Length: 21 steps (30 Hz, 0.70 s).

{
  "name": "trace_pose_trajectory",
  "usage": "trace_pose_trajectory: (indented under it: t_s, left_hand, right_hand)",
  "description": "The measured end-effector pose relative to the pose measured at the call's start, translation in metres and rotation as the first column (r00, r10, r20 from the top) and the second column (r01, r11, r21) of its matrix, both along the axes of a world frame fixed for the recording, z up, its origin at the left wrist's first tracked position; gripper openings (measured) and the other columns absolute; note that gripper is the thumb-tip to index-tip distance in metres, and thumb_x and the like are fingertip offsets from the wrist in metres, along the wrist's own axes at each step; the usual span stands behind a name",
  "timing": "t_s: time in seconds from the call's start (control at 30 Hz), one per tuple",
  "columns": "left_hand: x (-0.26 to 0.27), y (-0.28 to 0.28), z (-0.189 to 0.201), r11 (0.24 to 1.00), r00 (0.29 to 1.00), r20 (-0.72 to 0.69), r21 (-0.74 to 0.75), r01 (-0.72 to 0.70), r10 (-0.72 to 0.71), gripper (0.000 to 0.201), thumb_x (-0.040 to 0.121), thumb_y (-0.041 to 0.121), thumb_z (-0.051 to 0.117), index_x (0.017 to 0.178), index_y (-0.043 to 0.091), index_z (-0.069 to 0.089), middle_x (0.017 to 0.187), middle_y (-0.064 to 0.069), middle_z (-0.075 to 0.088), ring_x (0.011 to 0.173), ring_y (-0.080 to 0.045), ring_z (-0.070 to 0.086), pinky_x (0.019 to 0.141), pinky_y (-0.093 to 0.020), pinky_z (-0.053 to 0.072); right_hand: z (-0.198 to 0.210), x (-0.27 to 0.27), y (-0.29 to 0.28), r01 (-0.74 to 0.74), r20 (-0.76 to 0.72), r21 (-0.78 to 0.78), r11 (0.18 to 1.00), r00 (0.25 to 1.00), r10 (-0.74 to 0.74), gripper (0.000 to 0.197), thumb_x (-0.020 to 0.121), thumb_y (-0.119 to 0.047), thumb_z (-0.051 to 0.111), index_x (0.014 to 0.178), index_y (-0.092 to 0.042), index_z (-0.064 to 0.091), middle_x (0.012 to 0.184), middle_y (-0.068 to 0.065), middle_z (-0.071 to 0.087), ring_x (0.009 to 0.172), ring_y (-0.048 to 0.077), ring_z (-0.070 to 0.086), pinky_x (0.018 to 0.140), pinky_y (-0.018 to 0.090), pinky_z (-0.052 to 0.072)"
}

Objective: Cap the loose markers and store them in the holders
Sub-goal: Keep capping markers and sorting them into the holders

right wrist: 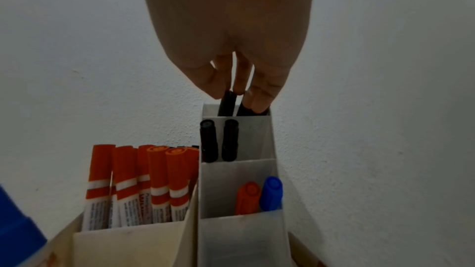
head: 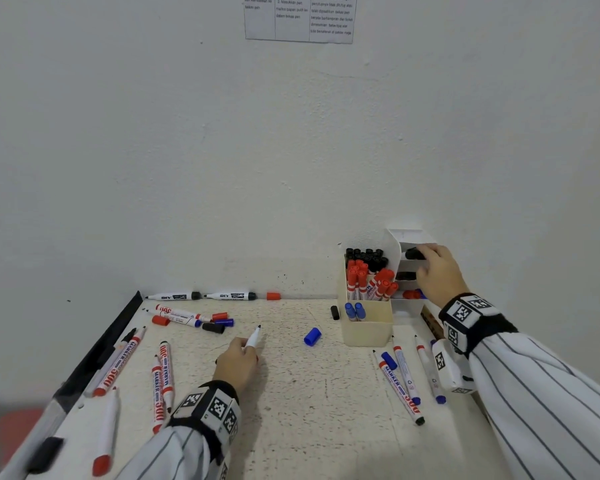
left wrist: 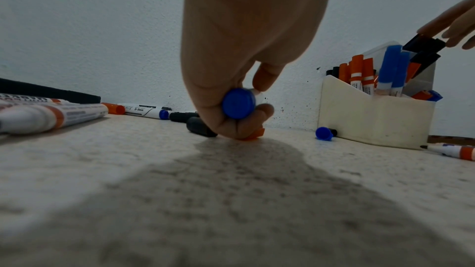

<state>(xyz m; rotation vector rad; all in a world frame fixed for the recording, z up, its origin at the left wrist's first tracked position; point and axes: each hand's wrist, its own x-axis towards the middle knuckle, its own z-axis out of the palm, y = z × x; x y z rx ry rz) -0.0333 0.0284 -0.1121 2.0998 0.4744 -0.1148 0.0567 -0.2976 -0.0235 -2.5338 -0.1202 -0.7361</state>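
The head view looks forward and down from above the table (head: 291, 393), taking in much wall; both hands sit low in the frame. The left wrist view lies just above the tabletop, facing the wall along the left hand (left wrist: 246, 48), very near the fingers. The right wrist view looks down along the right hand (right wrist: 226, 33) into the white tiered holder (right wrist: 259, 135), close up. All three share the cream holder (head: 368, 327) with its red-capped markers (right wrist: 144, 180)
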Motion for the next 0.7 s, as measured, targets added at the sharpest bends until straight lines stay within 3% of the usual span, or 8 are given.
trace_pose_trajectory:
  t_s: [0.13, 0.2, 0.3, 0.37, 0.47, 0.57, 0.63, 0.7]
  left_hand:
    - [-0.002, -0.004, -0.003, 1.000, 0.999, 0.035, -0.011, 0.010, -0.010, 0.036, 0.100, 0.019, 0.034, 0.132, 0.007, 0.042, 0.107, -0.008, 0.053, 0.072, -0.010, 0.048, 0.063, -0.022, 0.037]
    - [-0.001, -0.006, -0.004, 1.000, 0.999, 0.035, -0.010, 0.026, -0.025, 0.037, 0.100, 0.021, 0.034, 0.134, 0.008, 0.041, 0.112, -0.010, 0.056, 0.079, -0.015, 0.052, 0.067, -0.023, 0.040]
    - [-0.003, -0.012, -0.006, 0.999, 0.998, 0.039, -0.025, 0.044, -0.043, 0.037, 0.099, 0.022, 0.035, 0.133, 0.010, 0.041, 0.107, -0.010, 0.058, 0.078, -0.015, 0.053, 0.064, -0.023, 0.041]
    - [-0.005, -0.018, -0.006, 0.998, 0.997, 0.059, -0.038, 0.052, -0.050, 0.035, 0.099, 0.021, 0.035, 0.132, 0.009, 0.042, 0.100, -0.007, 0.057, 0.072, -0.011, 0.052, 0.058, -0.022, 0.037]
    - [-0.007, -0.024, -0.006, 0.997, 0.996, 0.056, -0.040, 0.064, -0.062, 0.035, 0.099, 0.022, 0.035, 0.131, 0.009, 0.042, 0.098, -0.006, 0.058, 0.071, -0.009, 0.051, 0.057, -0.021, 0.037]
    - [-0.006, -0.023, -0.009, 0.997, 0.997, 0.044, -0.029, 0.071, -0.069, 0.035, 0.099, 0.021, 0.036, 0.132, 0.009, 0.042, 0.107, -0.012, 0.061, 0.074, -0.014, 0.052, 0.062, -0.024, 0.040]
    - [-0.007, -0.021, -0.009, 0.997, 0.997, 0.034, -0.024, 0.070, -0.070, 0.035, 0.099, 0.021, 0.036, 0.132, 0.010, 0.043, 0.112, -0.013, 0.060, 0.079, -0.016, 0.053, 0.070, -0.026, 0.042]
    - [-0.007, -0.018, -0.009, 0.998, 0.998, 0.028, -0.025, 0.064, -0.063, 0.035, 0.099, 0.021, 0.035, 0.132, 0.010, 0.043, 0.113, -0.013, 0.059, 0.082, -0.017, 0.052, 0.072, -0.027, 0.042]
  right_hand:
    - [0.002, -0.016, -0.011, 0.109, 0.054, 0.221, 0.969, 0.991, -0.124, 0.029, 0.084, 0.009, 0.045, 0.109, 0.003, 0.060, 0.114, 0.021, 0.055, 0.102, 0.031, 0.054, 0.085, 0.023, 0.035]
    - [0.002, -0.025, -0.022, 0.197, 0.024, 0.295, 0.935, 0.977, -0.213, 0.023, 0.086, 0.006, 0.043, 0.101, 0.004, 0.061, 0.107, 0.021, 0.060, 0.101, 0.033, 0.055, 0.084, 0.025, 0.036]
    - [-0.011, -0.035, -0.042, 0.330, -0.271, 0.245, 0.912, 0.926, -0.262, 0.022, 0.090, -0.004, 0.044, 0.101, 0.001, 0.062, 0.106, 0.019, 0.064, 0.099, 0.034, 0.058, 0.088, 0.034, 0.044]
    - [-0.027, -0.042, -0.049, 0.361, -0.525, 0.136, 0.923, 0.816, -0.242, 0.025, 0.092, -0.014, 0.044, 0.106, -0.003, 0.062, 0.108, 0.017, 0.064, 0.096, 0.033, 0.062, 0.090, 0.040, 0.050]
    - [-0.047, -0.055, -0.045, 0.250, -0.714, -0.051, 0.967, 0.668, -0.210, 0.032, 0.094, -0.017, 0.042, 0.119, -0.005, 0.059, 0.121, 0.016, 0.059, 0.109, 0.030, 0.057, 0.097, 0.036, 0.045]
    - [-0.063, -0.064, -0.032, 0.086, -0.771, -0.130, 0.988, 0.618, -0.156, 0.040, 0.094, -0.018, 0.044, 0.134, -0.014, 0.046, 0.140, 0.011, 0.044, 0.126, 0.025, 0.044, 0.104, 0.029, 0.035]
    - [-0.074, -0.067, -0.023, 0.031, -0.794, -0.063, 0.998, 0.604, -0.069, 0.047, 0.090, -0.023, 0.052, 0.136, -0.025, 0.042, 0.143, 0.006, 0.041, 0.121, 0.021, 0.047, 0.098, 0.030, 0.042]
    - [-0.080, -0.068, -0.012, -0.027, -0.800, -0.065, 0.998, 0.598, -0.036, 0.050, 0.086, -0.032, 0.058, 0.133, -0.032, 0.043, 0.139, 0.002, 0.041, 0.110, 0.016, 0.051, 0.083, 0.022, 0.047]
